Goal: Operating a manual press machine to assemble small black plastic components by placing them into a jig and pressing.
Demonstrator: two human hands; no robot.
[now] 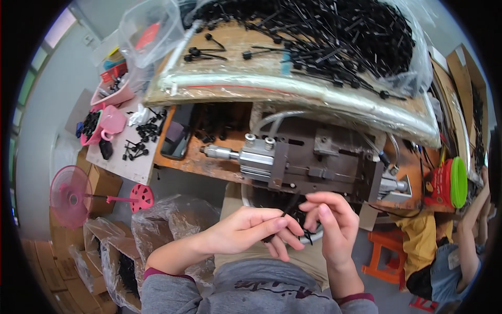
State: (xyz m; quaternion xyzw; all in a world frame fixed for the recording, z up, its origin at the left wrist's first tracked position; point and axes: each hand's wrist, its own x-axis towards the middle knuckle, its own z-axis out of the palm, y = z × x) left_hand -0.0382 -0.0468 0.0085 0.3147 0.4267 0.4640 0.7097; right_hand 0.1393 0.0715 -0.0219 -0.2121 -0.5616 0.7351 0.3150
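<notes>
My left hand (261, 228) is closed around thin black strips with knobbed ends, seen sticking out above and below the fingers. My right hand (337, 227) is close beside it, thumb and fingers curled together at more black pieces (309, 236) between the hands. What the right fingertips grip is too small to make out. Just beyond both hands lies a metal clamping fixture with an air cylinder (257, 161) and a dark base plate (334, 144). A large heap of similar black strips (334, 36) covers the plastic-wrapped board behind it.
At the left are a phone (177, 133), pink baskets (112, 94), a clear tub (149, 34) and a pink fan (71, 198). Plastic-lined boxes (117, 261) stand below. At the right are a red-and-green bucket (448, 183), an orange stool (384, 256) and another person's arm (468, 230).
</notes>
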